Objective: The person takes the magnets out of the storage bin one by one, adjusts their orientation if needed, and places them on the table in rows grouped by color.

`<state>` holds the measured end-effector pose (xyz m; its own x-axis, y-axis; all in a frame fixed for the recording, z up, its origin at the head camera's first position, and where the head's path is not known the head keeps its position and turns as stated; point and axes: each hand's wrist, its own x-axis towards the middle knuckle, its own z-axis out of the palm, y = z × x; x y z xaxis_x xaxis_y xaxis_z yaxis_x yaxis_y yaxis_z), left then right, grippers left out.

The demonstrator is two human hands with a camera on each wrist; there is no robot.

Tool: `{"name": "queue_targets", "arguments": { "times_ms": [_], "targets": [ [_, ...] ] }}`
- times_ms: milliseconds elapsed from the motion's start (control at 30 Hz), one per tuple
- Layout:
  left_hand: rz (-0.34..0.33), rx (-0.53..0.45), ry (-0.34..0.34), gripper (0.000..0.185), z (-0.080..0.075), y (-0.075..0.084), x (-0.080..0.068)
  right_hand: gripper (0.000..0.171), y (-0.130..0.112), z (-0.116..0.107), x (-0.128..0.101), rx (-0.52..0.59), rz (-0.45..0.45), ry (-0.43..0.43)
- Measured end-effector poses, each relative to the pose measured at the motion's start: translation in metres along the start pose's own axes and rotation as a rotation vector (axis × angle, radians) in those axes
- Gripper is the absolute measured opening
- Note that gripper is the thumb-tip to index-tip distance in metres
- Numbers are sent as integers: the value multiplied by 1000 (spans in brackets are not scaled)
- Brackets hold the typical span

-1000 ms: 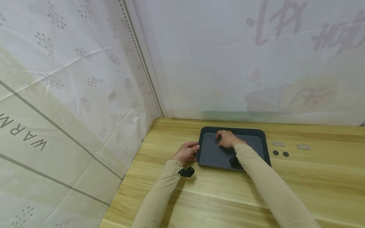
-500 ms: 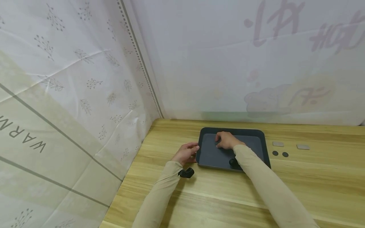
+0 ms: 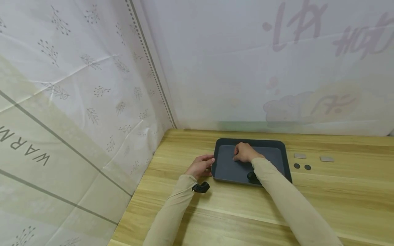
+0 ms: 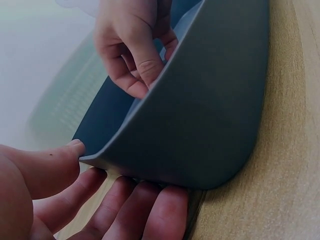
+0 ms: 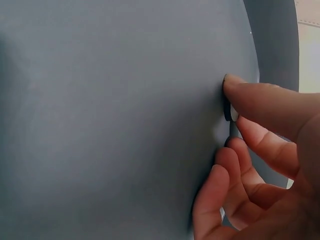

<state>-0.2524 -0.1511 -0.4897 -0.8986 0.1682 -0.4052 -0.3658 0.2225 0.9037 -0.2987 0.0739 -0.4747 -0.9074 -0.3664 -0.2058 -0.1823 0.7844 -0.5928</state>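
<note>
I see the dark tray (image 3: 284, 160) flat on the tabletop (image 3: 338, 198), near the curtained corner. My left hand (image 3: 201, 165) clasps its left rim, thumb above, fingers beneath. My right hand (image 3: 244, 152) pinches what may be a small dark disc on the tray floor; the right wrist view is too close to be sure. The tray looks stiff, light and smooth, best taken by the rim. Only the left wrist view shows fingers (image 4: 125, 210) under the edge.
</note>
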Motion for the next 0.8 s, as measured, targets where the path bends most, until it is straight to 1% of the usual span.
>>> {"name": "queue_targets", "arguments": {
  "times_ms": [167, 333, 567, 600, 733, 800],
  "targets": [
    [13, 4, 0, 40, 0, 0, -1, 15, 1, 0, 0, -3, 3, -1],
    [11, -7, 4, 40, 0, -2, 1, 14, 1, 1, 0, 2, 11, -13],
    [21, 2, 5, 41, 0, -2, 0, 11, 4, 0, 0, -14, -6, -39],
    [20, 3, 6, 42, 1, -2, 0, 12, 3, -1, 0, -16, -8, -43],
    [26, 1, 4, 41, 0, -1, -2, 28, 3, -2, -1, -10, -11, -67],
    [35, 0, 0, 41, 0, 0, -3, 30, 3, -3, -2, -7, -8, -74]
  ]
}}
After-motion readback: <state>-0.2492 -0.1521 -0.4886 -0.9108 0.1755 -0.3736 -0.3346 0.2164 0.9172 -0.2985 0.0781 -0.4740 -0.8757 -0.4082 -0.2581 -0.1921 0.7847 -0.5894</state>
